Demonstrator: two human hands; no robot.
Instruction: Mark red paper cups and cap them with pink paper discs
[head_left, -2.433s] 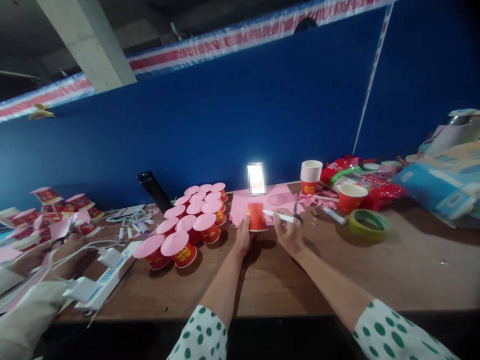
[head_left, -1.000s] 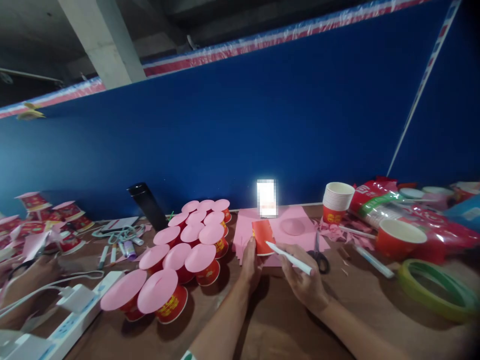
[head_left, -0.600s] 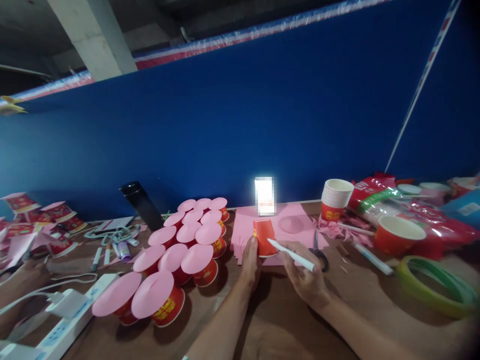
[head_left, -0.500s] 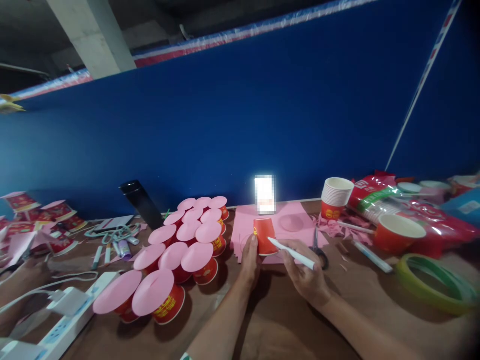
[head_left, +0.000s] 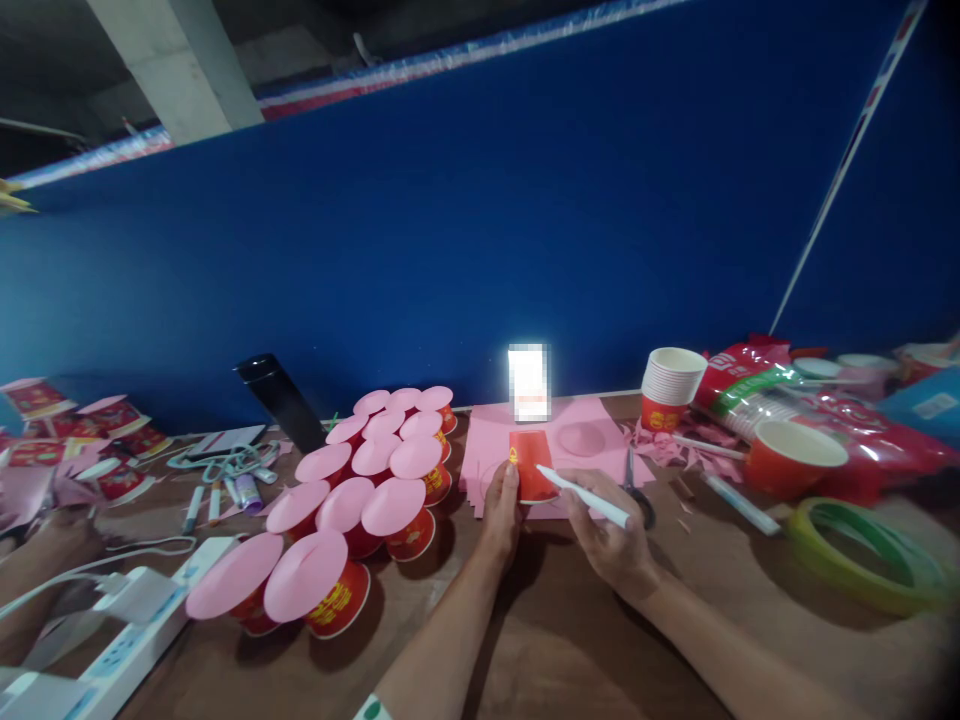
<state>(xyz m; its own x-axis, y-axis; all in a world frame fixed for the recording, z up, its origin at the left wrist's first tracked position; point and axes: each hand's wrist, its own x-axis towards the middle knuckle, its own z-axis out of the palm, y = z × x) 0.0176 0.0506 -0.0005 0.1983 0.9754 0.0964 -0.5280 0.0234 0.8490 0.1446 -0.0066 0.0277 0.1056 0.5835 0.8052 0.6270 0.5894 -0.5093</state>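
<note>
The fingers of the left hand (head_left: 501, 510) are closed round one side of a single red cup (head_left: 532, 465), which stands wide end down in front of the person; whether it touches what lies below cannot be told. The fingers of the right hand (head_left: 611, 540) grip one white marker (head_left: 589, 495), its tip at the cup's other side, though contact is too fine to make out. One pair of scissors (head_left: 638, 500), partly hidden, lies just beside the right hand.

Behind the cup spread several pink sheets (head_left: 487, 440), their edges too merged to count, with one round shape showing on them. One bright blurred rectangle (head_left: 529, 380) shows at their far edge.

To the left, fourteen red cups stand wide end down on the table (head_left: 570, 640), each under one pink disc (head_left: 305, 576). Past them are one black flask (head_left: 281, 400), leaning, and one power strip (head_left: 142, 640) with two white plugs in view.

To the right are one stack of nested cups (head_left: 673, 385), one separate red cup (head_left: 795, 460) opening upward, a second marker (head_left: 742, 505) lying down, and yellow-green tape (head_left: 847, 575).

At far left, another person's hand (head_left: 64, 540) is near a pile of red cups (head_left: 112, 420) too jumbled to count.
</note>
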